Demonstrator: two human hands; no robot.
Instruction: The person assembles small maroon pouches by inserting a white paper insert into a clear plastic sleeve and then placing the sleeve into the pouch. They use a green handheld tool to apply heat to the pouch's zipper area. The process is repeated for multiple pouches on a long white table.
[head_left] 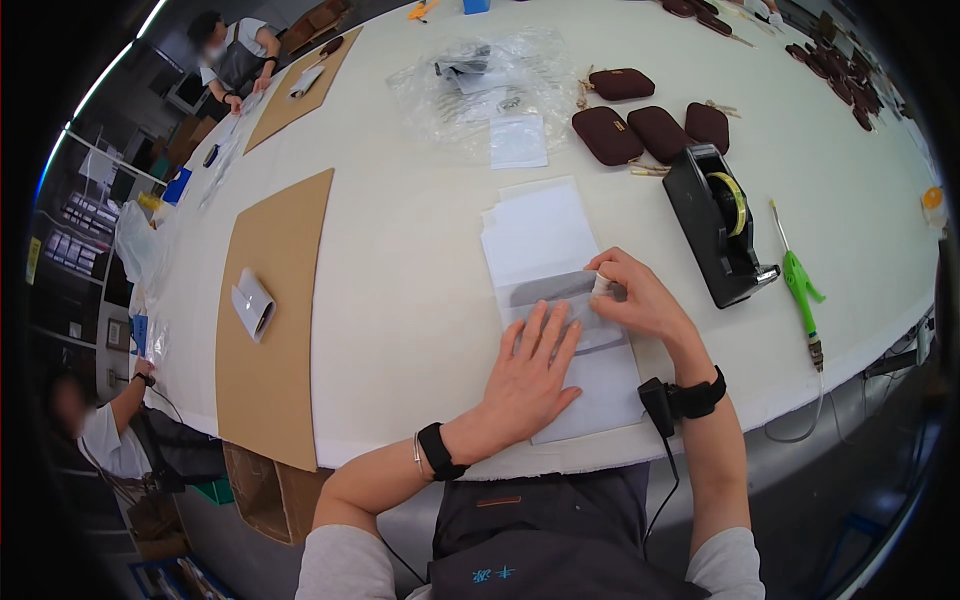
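Tabletop (pixel 400 380), broad and covered in off-white material, spreads around a black tape dispenser (pixel 702 235), the landmark here. Left of the dispenser lie white sheets (pixel 540 225) with a grey, see-through wrapping (pixel 530 290) across them. The left hand (pixel 527 385) presses on the wrapping, palm down, fingers extended and slightly spread, gripping nothing. The right hand (pixel 632 290), between the wrapping and the dispenser, is curled at the wrapping's edge, thumb close to the fingers beside a small white piece (pixel 601 284); whether it grips this, I cannot tell.

Dark maroon pouches (pixel 607 137) sit just beyond the dispenser, toward its left; crumpled clear plastic (pixel 540 80) lies farther past them. Right of the dispenser rests a green air gun (pixel 798 280). Well to its left, a brown cardboard sheet (pixel 265 380) carries a folded white packet (pixel 253 303). Farther left than that, two co-workers in pale sleeves, one far off (pixel 245 60) and one nearer (pixel 115 440), stand along the table's edge, with a strip light (pixel 105 90) overhead.
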